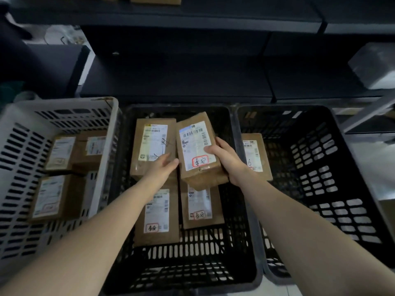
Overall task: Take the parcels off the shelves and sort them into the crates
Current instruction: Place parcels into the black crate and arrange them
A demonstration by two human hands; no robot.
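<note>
Right hand (226,159) fingers grasp brown cardboard parcel with white label (197,150) — tilted, long axis pointing away, over middle black slotted plastic crate (181,288) — left hand (162,167), fingers straight, released, beside its left edge.

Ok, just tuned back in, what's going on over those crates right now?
A person is sorting parcels into three crates. The right hand grips a brown parcel with a red-marked label, tilted over the middle black crate. The left hand, fingers straight, reaches in at its left edge. Three other parcels lie flat in that crate. The grey crate on the left holds a few, and the right black crate holds one. The held parcel is not yet set down.
</note>
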